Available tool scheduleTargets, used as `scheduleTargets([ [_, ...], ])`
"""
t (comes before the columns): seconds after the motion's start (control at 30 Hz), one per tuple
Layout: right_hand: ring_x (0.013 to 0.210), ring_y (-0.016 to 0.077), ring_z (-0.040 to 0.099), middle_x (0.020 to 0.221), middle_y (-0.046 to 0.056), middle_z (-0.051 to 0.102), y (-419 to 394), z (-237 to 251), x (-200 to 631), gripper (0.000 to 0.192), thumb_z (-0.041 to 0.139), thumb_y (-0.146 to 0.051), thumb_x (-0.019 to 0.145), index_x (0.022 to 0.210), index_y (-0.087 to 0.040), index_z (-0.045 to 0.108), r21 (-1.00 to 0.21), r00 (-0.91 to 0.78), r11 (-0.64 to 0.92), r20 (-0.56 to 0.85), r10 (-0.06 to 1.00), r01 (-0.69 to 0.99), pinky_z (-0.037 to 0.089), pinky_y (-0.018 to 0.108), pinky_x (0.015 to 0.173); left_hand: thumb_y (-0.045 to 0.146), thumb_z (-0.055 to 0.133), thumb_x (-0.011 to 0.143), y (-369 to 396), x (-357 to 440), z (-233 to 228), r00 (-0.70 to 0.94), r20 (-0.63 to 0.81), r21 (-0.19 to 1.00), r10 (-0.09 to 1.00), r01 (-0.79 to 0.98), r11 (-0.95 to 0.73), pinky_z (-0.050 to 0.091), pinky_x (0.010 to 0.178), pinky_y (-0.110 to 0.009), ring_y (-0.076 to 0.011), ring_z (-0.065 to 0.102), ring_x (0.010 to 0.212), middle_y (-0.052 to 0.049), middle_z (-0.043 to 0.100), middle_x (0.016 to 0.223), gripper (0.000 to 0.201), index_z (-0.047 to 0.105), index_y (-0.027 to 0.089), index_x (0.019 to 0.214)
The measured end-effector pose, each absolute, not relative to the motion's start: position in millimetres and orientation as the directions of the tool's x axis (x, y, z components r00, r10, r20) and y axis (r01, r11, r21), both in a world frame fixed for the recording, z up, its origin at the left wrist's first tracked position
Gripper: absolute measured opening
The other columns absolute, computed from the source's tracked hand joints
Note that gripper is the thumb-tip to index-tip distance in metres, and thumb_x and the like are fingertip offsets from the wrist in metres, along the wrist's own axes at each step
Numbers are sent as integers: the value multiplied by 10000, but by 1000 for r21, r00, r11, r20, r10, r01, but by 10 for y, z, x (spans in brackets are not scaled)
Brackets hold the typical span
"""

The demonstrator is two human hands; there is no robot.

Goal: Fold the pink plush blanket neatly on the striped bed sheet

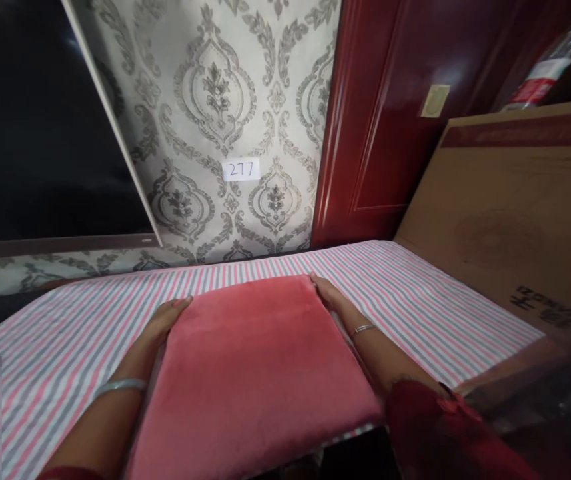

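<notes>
A flat, roughly square pink plush cushion (255, 360) fills the lower middle of the head view, over the near side of a striped cloth. At its far left corner is my left hand (168, 319), closed on the edge with the thumb on top. My right hand (326, 292) grips the far right corner in the same way, its fingers partly hidden behind the edge. The top face looks smooth, with a faint crosswise line near the far end. Its underside cannot be seen.
Pink, grey and white striped cloth (410, 307) covers the table. A large cardboard box (520, 200) stands at the right, with a plastic bottle (540, 80) behind its top edge. A dark screen (50, 127) is at the left. A paper label (241, 169) marked 277 is on the patterned wall.
</notes>
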State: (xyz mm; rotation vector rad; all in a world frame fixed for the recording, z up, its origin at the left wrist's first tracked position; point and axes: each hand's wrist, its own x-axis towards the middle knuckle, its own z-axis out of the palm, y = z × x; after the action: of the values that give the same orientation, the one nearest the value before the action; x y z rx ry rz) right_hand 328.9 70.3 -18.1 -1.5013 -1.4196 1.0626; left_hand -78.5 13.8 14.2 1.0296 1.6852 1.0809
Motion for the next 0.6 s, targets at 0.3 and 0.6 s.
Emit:
scheduleTargets([
  [0.3,1247,294,583,1376,161,600,496,-77,3098,678,634,-526,868,1425,-179,464,-915,32,-72,-65,997,396,437,390,1041,363,745,726,-78,-700,237,-258,-325,945,910,-43,325,556,620,-342,-266,691,741,-88,702,757,222,602,199,767],
  [0.6,1274,345,568,1285,187,659,482,-300,3015,583,503,-436,958,1471,-168,440,-782,114,-38,42,993,622,407,438,1058,280,658,697,30,-581,-1,-569,47,894,821,391,220,502,792,-378,-365,577,1120,-101,628,870,220,442,265,735],
])
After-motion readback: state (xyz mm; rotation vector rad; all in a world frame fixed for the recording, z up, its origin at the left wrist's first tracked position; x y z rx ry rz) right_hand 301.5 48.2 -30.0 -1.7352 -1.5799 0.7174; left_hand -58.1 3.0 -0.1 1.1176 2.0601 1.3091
